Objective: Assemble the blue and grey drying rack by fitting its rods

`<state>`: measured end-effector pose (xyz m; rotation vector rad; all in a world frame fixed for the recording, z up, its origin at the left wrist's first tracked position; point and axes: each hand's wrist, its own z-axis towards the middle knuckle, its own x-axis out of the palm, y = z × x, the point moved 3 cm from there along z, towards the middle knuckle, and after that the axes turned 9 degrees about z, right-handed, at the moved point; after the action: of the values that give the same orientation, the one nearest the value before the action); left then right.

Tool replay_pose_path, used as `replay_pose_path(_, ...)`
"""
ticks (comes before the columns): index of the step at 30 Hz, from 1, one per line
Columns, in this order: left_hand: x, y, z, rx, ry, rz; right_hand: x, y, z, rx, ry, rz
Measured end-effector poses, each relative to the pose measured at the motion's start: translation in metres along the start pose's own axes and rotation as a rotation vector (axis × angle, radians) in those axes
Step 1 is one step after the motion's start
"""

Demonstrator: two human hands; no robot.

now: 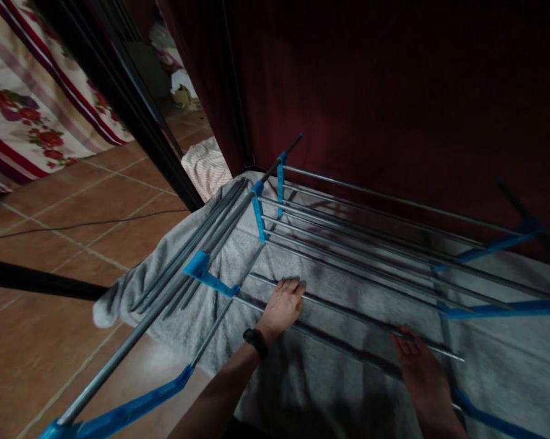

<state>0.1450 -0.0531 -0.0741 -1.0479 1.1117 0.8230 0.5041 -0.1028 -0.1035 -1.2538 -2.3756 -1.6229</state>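
My left hand (284, 305), with a dark band on its wrist, is closed round a loose metal rod (348, 311) from above. Further along, near the rod's right end, my right hand (416, 363) holds it between thumb and fingers, partly in shadow. Both ends of this rod are free of any bracket. Beyond it stands a rack frame of several metal rods joined by blue plastic brackets (259, 213). Just left of my left hand is another blue bracket (208, 274), with a lower rod (330, 342) running from it under my wrist.
Several loose rods (202, 244) lie at the left on a grey blanket (238, 317). Blue end pieces (133, 410) reach toward me. A dark slanted post (133, 110) and a dark red curtain (371, 91) stand behind; a thin cable (87, 224) crosses the tiled floor.
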Motion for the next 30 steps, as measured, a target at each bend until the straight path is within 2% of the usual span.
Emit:
replay_pose_path(5,0.001,0.000,-0.002,-0.018,-0.006,-0.004,-0.004,-0.003,0.007,-0.033,-0.082,0.039)
replay_pose_path(14,0.007,0.002,-0.001,0.025,-0.027,0.008,-0.013,-0.013,0.018,-0.084,-0.110,0.111)
replay_pose_path(21,0.006,0.001,0.000,0.048,-0.056,0.019,-0.020,-0.014,0.025,0.005,-0.199,0.164)
replay_pose_path(30,0.006,0.002,0.004,0.065,-0.056,0.021,-0.010,-0.010,0.023,0.046,-0.200,0.208)
